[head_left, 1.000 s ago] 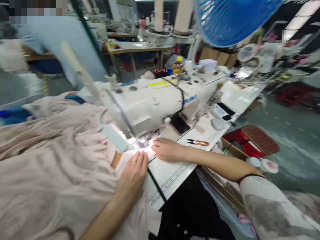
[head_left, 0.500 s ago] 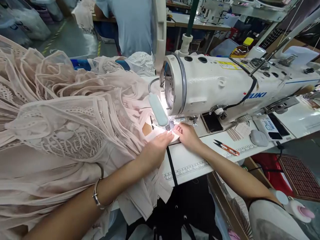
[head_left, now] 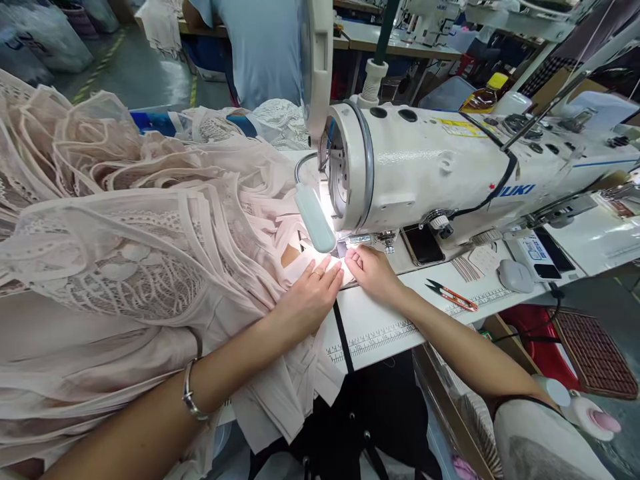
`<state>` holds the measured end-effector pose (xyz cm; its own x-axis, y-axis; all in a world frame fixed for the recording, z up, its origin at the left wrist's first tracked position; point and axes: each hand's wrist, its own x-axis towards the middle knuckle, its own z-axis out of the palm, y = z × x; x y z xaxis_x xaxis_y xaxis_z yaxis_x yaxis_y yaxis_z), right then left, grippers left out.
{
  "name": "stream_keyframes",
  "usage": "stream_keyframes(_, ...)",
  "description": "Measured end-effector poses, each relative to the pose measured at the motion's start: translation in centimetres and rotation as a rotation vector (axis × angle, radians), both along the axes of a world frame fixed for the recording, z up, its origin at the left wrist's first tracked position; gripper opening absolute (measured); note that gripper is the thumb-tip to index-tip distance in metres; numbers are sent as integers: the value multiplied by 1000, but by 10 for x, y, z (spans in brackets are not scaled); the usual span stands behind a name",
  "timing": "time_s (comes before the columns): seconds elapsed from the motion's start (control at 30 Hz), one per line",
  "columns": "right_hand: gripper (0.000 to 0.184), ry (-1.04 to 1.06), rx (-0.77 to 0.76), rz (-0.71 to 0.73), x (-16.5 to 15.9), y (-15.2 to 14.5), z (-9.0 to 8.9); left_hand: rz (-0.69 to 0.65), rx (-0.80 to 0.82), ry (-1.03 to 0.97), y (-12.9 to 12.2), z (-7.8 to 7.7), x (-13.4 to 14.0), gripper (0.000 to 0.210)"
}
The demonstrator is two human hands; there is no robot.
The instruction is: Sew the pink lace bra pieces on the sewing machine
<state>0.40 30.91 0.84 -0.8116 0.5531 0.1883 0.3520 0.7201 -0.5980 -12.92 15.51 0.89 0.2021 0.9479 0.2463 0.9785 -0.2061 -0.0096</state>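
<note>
My left hand (head_left: 313, 293) lies flat with its fingers stretched out on the pale pink fabric (head_left: 299, 268) in front of the needle area. Curled fingers of my right hand (head_left: 373, 272) pinch the fabric's edge just right of there. Both hands rest at the head end of a white sewing machine (head_left: 413, 170). A small pale-green lamp (head_left: 315, 219) on a bent neck lights the spot and partly hides the stitching area. Lace-trimmed pink garments (head_left: 115, 260) are heaped to the left, running up to my left forearm.
Orange-handled thread snips (head_left: 453, 295) lie on the white table (head_left: 380, 333) near its printed ruler. A phone (head_left: 423, 245) and a small white case (head_left: 516, 275) sit by the machine. A person in a light-blue top (head_left: 265, 50) is beyond, and a red stool (head_left: 537, 347) stands at right.
My left hand has flattened and spread over the fabric, its fingers now more visible. My right hand has shifted slightly left, still pinching. The view has moved a little.
</note>
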Motion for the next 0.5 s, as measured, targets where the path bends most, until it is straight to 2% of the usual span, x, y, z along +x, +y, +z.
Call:
stream_keyframes(0.17, 20, 160, 210, 201, 14, 2, 0, -44, 103, -3, 4, -8, -4, 40)
stream_keyframes(0.23, 25, 120, 351, 265, 17, -1, 2, -16, 138, 1, 4, -8, -3, 39)
stream_keyframes(0.37, 29, -76, 672, 296, 13, -11, 6, 149, 168, -19, 4, -1, 1, 30)
stream_keyframes(0.43, 36, -132, 770, 324, 8, -13, 7, 142, 157, -16, 4, 2, 4, 27)
stream_keyframes(0.5, 40, -165, 791, 358, 5, -10, 9, 94, 154, 4, 6, 3, 8, 24)
